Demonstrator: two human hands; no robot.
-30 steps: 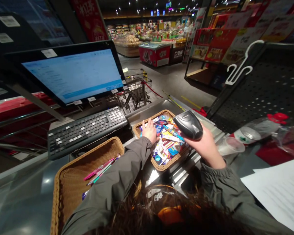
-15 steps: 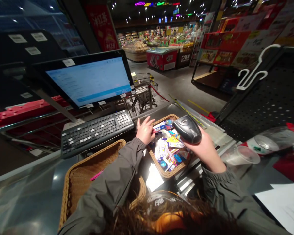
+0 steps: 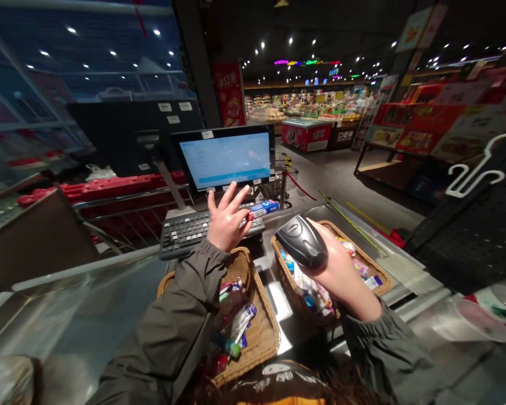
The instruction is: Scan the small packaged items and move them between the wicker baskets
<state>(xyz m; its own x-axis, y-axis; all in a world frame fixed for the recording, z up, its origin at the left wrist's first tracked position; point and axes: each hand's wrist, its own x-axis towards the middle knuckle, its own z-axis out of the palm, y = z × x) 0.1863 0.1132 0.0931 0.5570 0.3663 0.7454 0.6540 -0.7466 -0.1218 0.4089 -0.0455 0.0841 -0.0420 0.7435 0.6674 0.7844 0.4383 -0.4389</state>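
Observation:
My left hand is raised above the keyboard and pinches a small red, white and blue packaged item between thumb and fingers, the other fingers spread. My right hand grips a dark handheld barcode scanner, whose head points toward the item. Below the scanner sits a wicker basket full of small colourful packets. A second wicker basket under my left forearm holds a few packaged items.
A lit checkout monitor stands behind the keyboard. Red railings and a shopping trolley lie beyond the counter. A clear plastic cup lies at the right. A black perforated panel with a white hook rises at the right.
My left hand lifted out of the right basket with a small packet and rose above the keyboard. The scanner hand stayed over the basket. The view tilted upward.

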